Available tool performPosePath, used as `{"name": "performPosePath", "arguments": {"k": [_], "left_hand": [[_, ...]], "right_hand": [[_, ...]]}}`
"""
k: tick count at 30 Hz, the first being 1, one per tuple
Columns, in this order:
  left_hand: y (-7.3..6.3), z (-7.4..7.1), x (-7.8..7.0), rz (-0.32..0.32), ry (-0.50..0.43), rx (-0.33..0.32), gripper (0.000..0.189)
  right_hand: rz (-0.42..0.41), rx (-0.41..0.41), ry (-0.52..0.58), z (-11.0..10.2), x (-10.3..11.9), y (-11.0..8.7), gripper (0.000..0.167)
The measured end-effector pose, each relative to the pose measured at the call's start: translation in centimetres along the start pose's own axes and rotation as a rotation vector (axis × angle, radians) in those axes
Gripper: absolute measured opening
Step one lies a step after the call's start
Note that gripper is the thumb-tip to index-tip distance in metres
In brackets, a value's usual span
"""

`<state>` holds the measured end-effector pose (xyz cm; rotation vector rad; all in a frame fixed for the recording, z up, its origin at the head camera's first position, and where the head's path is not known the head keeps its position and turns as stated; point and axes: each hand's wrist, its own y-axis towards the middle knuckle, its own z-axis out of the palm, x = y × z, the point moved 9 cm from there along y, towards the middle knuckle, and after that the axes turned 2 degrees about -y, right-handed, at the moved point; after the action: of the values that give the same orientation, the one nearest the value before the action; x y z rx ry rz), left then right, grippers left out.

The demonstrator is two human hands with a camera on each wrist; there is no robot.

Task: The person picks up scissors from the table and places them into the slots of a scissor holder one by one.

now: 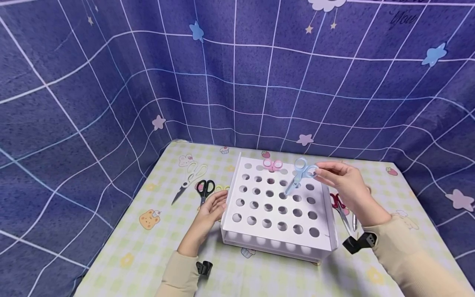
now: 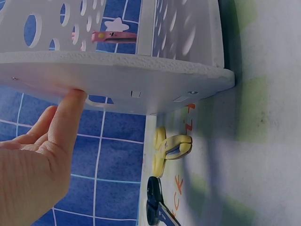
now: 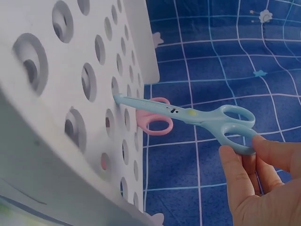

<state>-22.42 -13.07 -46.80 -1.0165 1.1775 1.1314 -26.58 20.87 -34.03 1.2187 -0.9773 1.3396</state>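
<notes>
My right hand (image 1: 343,181) pinches one handle loop of light blue scissors (image 1: 297,178) above the white rack (image 1: 259,233), whose top is full of round holes. In the right wrist view the blades of these scissors (image 3: 160,108) look closed, tip at a hole; I cannot tell whether it has entered. Pink scissors (image 1: 272,165) stand in a back-row hole, handles up. On the rack's left side panel (image 2: 117,82) rests my left hand (image 1: 212,208), an extended finger touching it near a slot. Yellow-handled scissors (image 2: 171,148) lie close to that hand, partly hidden in the head view.
Left of the rack lie white-handled scissors (image 1: 189,179) and black-handled scissors (image 1: 205,189). Red-handled scissors (image 1: 339,206) and another metal-bladed item (image 1: 354,222) lie to the right, partly behind my right arm. A checked cloth (image 1: 130,243) covers the table; a blue curtain (image 1: 252,82) hangs behind.
</notes>
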Motion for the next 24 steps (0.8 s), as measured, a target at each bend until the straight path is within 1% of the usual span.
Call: {"name": "performPosePath", "arguments": {"k": [4,14,19,24], "left_hand": [[0.0,0.0,-0.1,-0.001,-0.005,-0.003,0.051],[0.1,0.0,0.0,-0.003,0.011,0.000,0.051],[0.1,0.1,-0.2,0.011,0.020,0.005,0.052],[0.0,0.0,-0.2,0.009,0.010,-0.001,0.051]], "right_hand": [[0.015,0.017,-0.003,0.5,-0.4,0.2,0.019],[0.049,0.038,-0.092,1.0,-1.3,0.4,0.020],[0.089,0.032,-0.126,1.1,-1.4,0.4,0.016],[0.106,0.028,-0.181,1.5,-1.5,0.6,0.013]]}}
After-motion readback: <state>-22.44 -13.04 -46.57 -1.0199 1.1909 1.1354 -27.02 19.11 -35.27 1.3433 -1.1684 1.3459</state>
